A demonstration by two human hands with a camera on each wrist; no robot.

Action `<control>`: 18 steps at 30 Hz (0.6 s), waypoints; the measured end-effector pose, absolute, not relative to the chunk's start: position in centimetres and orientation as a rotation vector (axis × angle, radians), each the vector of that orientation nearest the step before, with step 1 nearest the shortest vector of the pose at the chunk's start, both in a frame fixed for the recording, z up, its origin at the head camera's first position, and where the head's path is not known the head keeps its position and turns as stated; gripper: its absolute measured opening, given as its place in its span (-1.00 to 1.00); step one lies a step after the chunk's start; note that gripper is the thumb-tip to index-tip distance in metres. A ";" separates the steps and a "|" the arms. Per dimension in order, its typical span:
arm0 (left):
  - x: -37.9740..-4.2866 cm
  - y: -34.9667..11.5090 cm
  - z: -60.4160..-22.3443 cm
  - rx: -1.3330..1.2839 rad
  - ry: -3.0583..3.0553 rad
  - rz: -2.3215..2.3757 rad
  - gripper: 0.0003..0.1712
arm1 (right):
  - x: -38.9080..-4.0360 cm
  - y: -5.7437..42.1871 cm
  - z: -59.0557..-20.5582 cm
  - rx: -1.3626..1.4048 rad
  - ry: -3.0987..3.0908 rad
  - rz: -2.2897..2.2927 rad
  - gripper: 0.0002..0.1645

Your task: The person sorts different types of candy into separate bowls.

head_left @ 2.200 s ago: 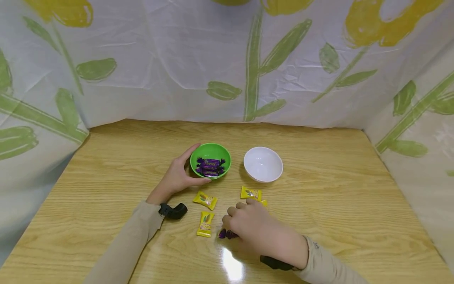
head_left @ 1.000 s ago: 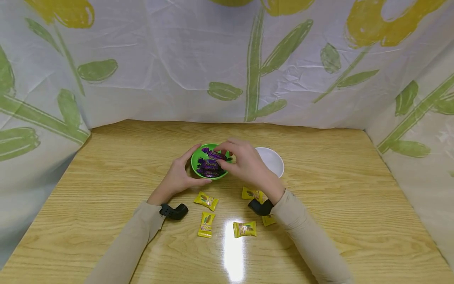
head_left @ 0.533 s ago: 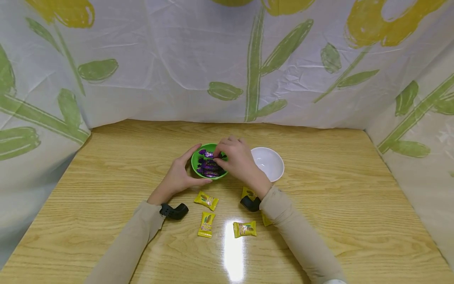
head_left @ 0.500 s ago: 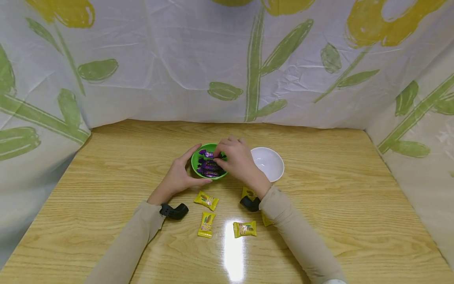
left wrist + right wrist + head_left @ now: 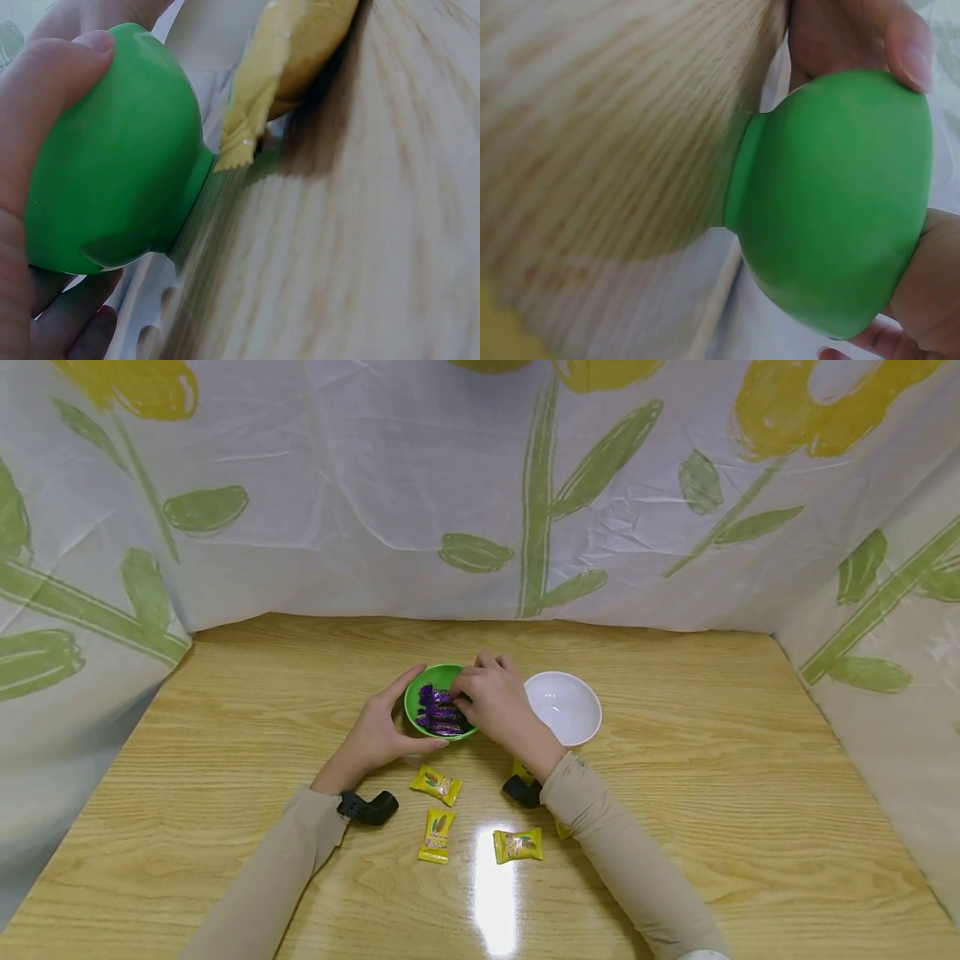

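Note:
My left hand (image 5: 378,731) holds the green bowl (image 5: 442,673) from its left side, thumb at the near rim and fingers behind. The left wrist view shows the bowl's smooth outer wall with its foot at the wooden table. Several purple-wrapped candies (image 5: 444,725) lie in rows inside the bowl. Over the bowl's right side, my right hand (image 5: 501,706) reaches in and pinches the right end of the topmost purple candy (image 5: 439,695), beside the others. Its fingertips are partly hidden behind the hand. In the right wrist view, the bowl's outside hides the candies.
A white bowl (image 5: 566,706) stands right of the green one, with the right hand close to its left edge. Yellow candy packets (image 5: 437,836) lie in front of the bowls, some partly under the right forearm and its black wrist mount (image 5: 522,792). A flower-printed cloth (image 5: 337,527) hangs behind.
My right hand took a purple candy from the table, carried it over the green bowl and lowered it in, shifting it toward the other candies. The left hand stays on the bowl.

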State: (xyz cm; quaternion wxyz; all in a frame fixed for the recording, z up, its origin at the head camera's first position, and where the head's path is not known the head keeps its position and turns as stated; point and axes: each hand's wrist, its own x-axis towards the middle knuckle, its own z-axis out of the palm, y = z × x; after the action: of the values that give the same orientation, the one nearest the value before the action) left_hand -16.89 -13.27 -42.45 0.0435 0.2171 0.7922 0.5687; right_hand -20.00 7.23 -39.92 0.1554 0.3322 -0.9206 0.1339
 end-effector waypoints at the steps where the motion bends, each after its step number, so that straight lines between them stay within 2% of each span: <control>1: -16.9 -13.3 -42.5 0.660 2.422 1.739 0.21 | -20.0 7.2 -39.9 0.953 -2.644 0.371 -0.95; 14: -17.0 -13.4 -42.7 0.657 2.432 1.726 0.21 | -19.6 7.0 -39.6 0.965 -2.691 0.322 -0.93; 18: -17.7 -13.5 -44.0 0.664 2.438 1.725 0.23 | -19.5 7.0 -39.5 0.964 -2.702 0.319 -0.93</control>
State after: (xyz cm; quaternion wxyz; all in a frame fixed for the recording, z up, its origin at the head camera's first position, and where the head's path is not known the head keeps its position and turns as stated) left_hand -17.65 -13.53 -44.00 0.0412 0.2168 0.7962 0.5633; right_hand -19.52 6.97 -39.49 0.1274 0.3313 -0.9284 0.1095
